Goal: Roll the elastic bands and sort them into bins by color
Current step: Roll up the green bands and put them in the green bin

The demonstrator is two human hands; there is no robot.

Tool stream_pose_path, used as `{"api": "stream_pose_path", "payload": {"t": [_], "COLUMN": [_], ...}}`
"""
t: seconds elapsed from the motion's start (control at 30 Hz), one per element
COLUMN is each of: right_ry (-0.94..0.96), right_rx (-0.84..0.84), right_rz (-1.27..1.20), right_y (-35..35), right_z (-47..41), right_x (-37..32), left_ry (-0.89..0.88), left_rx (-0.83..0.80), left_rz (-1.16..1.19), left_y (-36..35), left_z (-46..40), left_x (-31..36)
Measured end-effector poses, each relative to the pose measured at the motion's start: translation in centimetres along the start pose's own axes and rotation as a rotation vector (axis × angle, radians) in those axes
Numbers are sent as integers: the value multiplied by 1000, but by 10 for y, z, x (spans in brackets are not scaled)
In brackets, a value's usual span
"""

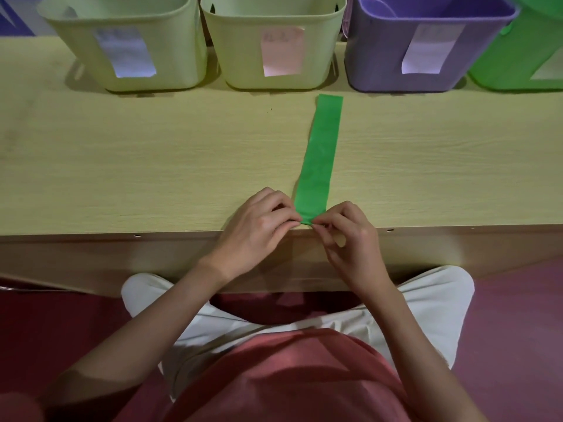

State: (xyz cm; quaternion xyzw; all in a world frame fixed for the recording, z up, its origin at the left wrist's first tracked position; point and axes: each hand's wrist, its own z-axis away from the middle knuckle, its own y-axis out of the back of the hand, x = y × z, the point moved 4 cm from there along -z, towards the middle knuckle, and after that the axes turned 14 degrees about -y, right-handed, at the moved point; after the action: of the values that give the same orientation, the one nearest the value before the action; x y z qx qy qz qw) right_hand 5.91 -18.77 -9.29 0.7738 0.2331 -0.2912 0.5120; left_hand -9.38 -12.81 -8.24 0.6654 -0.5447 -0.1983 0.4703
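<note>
Green elastic band (320, 153): we see it flat on the table (152, 153), running from the near edge toward the bins
Grip: our left hand (259, 229) and right hand (350, 236) both pinch its near end, first turn just curled
Handling: we judge it light, soft, stretchy; hold at both corners of the roll, keeping even pressure
Destination: green bin (518, 62), far right

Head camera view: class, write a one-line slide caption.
Both hands start rolling a flat green elastic band at the wooden table's edge.
</note>
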Motion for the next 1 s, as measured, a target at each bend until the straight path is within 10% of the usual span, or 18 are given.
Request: {"api": "stream_pose_path", "payload": {"t": [1.0], "right_ry": [-152], "right_rx": [-17], "right_rz": [593], "right_y": [-24], "right_z": [24], "right_x": [-4], "left_ry": [98], "left_rx": [-447], "left_rz": [-332], "left_y": [-6], "left_z": [12], "left_x": [24]}}
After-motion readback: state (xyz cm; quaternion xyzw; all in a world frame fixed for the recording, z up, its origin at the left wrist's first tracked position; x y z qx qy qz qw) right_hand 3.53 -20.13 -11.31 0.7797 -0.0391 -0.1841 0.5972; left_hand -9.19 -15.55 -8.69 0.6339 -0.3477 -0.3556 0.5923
